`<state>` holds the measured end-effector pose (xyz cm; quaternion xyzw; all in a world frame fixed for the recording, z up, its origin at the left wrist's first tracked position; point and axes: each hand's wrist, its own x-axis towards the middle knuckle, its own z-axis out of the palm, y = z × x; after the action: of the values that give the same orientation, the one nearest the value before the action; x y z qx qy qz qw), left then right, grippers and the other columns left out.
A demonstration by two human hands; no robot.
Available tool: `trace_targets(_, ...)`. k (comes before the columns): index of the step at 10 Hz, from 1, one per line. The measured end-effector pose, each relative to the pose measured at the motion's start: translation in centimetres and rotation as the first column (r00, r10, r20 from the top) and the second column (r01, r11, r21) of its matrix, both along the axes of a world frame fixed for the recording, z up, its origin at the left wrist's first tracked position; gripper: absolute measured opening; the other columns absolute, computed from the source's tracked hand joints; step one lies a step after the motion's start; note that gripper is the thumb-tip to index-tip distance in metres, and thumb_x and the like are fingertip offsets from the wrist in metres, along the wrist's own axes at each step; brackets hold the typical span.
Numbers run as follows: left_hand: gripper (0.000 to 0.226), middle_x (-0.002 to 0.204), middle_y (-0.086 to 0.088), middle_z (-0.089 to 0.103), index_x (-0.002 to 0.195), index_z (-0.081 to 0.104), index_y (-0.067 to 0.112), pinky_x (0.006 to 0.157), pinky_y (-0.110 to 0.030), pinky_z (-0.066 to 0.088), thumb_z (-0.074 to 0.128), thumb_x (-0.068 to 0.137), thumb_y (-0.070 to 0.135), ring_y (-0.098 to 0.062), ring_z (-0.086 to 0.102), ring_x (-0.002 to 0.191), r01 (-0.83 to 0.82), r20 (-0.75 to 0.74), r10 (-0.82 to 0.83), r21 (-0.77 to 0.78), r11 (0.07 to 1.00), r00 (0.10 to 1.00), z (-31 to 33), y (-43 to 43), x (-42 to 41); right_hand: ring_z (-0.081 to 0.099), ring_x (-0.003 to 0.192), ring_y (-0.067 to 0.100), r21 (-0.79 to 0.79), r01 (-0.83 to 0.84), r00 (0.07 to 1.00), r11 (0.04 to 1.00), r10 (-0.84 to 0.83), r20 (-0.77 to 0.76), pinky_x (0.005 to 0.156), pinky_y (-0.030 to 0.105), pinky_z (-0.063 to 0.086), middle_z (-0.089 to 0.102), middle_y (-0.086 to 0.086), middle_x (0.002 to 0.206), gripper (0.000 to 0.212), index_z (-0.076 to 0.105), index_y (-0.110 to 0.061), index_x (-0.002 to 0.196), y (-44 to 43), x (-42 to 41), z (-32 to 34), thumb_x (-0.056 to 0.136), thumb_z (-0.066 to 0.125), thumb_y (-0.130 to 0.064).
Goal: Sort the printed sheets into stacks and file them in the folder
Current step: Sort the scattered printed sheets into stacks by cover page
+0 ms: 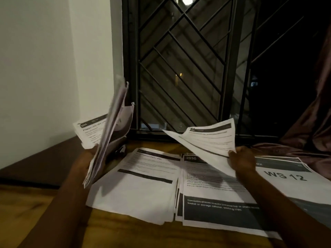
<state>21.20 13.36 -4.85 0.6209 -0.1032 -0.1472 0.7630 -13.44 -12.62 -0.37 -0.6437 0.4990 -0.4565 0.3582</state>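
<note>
The right hand pinches one sheet by its corner, with the middle stack below the pinch. The left hand grips the bundle upright. This looks like sorting (no filing yet); next, match the sheet's heading to a stack.

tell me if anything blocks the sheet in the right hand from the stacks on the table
Nothing visible does. The right hand pinches the sheet in the air just above the 2930 stack, and the gap between them looks open.
</note>
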Motion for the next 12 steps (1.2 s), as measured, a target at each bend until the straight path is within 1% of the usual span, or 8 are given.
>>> trace_targets(3, 0.044, 0.134, -0.011, 0.049, 0.140, 0.042, -0.002, 0.109, -0.033, 0.033, 0.046, 0.101, 0.017, -0.029, 0.048, 0.124, 0.093, 0.189, -0.080, -0.059, 0.994, 0.979, 4.2, -0.1, -6.4, 0.063, 0.090, 0.023, 0.036, -0.398, 0.914, 0.917, 0.400, -0.064, 0.053, 0.024, 0.052, 0.062, 0.011, 0.110, 0.017, 0.049, -0.010, 0.105, 9.0, 7.5, -3.9, 0.089, 0.055, -0.006)
trace_targets(5, 0.041, 0.130, -0.012, 0.057, 0.143, 0.040, 0.005, 0.086, -0.035, 0.048, 0.039, 0.102, 0.008, -0.030, 0.056, 0.115, 0.242, 0.192, -0.218, -0.111, 0.964, 0.957, 5.6, 0.1, -9.1, 0.061, 0.105, 0.025, -0.153, -0.511, 0.830, 0.846, 0.439, -0.344, 0.069, 0.022, 0.046, 0.061, 0.010, 0.115, 0.036, 0.048, -0.005, 0.120, 9.4, 7.0, -4.4, 0.088, 0.061, -0.017)
trace_targets(7, 0.033, 0.089, 0.006, 0.075, 0.131, 0.049, 0.012, 0.055, -0.020, 0.057, 0.040, 0.100, 0.008, -0.009, 0.072, 0.071, 0.385, 0.240, -0.340, -0.174, 0.906, 0.909, 5.7, 0.7, -9.2, 0.060, 0.092, 0.024, -0.109, -0.509, 0.858, 0.854, 0.514, 0.015, 0.076, 0.030, 0.048, 0.062, 0.004, 0.097, 0.028, 0.055, -0.006, 0.106, 9.1, 4.3, -0.3, 0.097, 0.050, -0.031)
trace_targets(8, 0.031, 0.095, 0.007, 0.074, 0.127, 0.051, 0.014, 0.061, -0.018, 0.056, 0.038, 0.100, 0.006, -0.006, 0.072, 0.077, 0.438, 0.275, -0.390, -0.142, 0.887, 0.879, 5.7, 0.3, -9.6, 0.068, 0.093, 0.029, 0.112, -0.726, 0.671, 0.679, 0.662, 0.334, 0.083, 0.040, 0.053, 0.072, 0.011, 0.097, 0.051, 0.066, -0.013, 0.100, 9.1, 2.7, 1.9, 0.096, 0.036, -0.054)
trace_targets(9, 0.033, 0.095, 0.010, 0.074, 0.128, 0.046, 0.014, 0.065, -0.014, 0.055, 0.040, 0.098, 0.003, -0.002, 0.071, 0.083, 0.469, 0.300, -0.414, -0.144, 0.871, 0.860, 5.5, -1.1, -9.9, 0.066, 0.075, 0.021, 0.113, -0.762, 0.635, 0.638, 0.700, 0.328, 0.069, 0.031, 0.051, 0.071, 0.006, 0.084, 0.030, 0.067, -0.013, 0.089, 9.2, 2.2, 2.2, 0.095, 0.051, -0.038)
trace_targets(10, 0.077, 0.092, 0.010, 0.076, 0.123, 0.050, 0.012, 0.067, -0.018, 0.057, 0.089, 0.060, 0.033, -0.007, 0.072, 0.086, 0.514, 0.349, -0.446, -0.127, 0.848, 0.824, 5.6, -1.2, -10.5, 0.065, 0.076, 0.019, 0.100, -0.678, 0.706, 0.729, 0.607, 0.365, 0.065, 0.028, 0.050, 0.071, 0.005, 0.086, 0.029, 0.066, -0.007, 0.098, 8.7, 2.3, 2.2, 0.094, 0.055, -0.034)
trace_targets(11, 0.100, 0.086, 0.010, 0.076, 0.116, 0.053, 0.009, 0.065, -0.018, 0.057, 0.097, 0.032, 0.041, -0.007, 0.072, 0.080, 0.481, 0.369, -0.412, -0.114, 0.869, 0.833, 5.7, -1.2, -10.7, 0.068, 0.084, 0.019, 0.163, -0.743, 0.639, 0.649, 0.615, 0.462, 0.070, 0.031, 0.055, 0.072, 0.001, 0.092, 0.041, 0.065, -0.022, 0.095, 8.3, 1.9, 2.2, 0.094, 0.040, -0.054)
trace_targets(12, 0.047, 0.097, 0.003, 0.074, 0.135, 0.043, -0.006, 0.063, -0.017, 0.056, 0.056, 0.091, 0.004, -0.006, 0.072, 0.077, 0.445, 0.335, -0.386, -0.121, 0.887, 0.860, 5.7, -1.3, -11.4, 0.069, 0.091, 0.025, 0.104, -0.672, 0.717, 0.734, 0.607, 0.343, 0.083, 0.044, 0.056, 0.072, 0.005, 0.099, 0.023, 0.062, -0.018, 0.093, 8.7, 2.5, 1.7, 0.085, 0.067, -0.038)
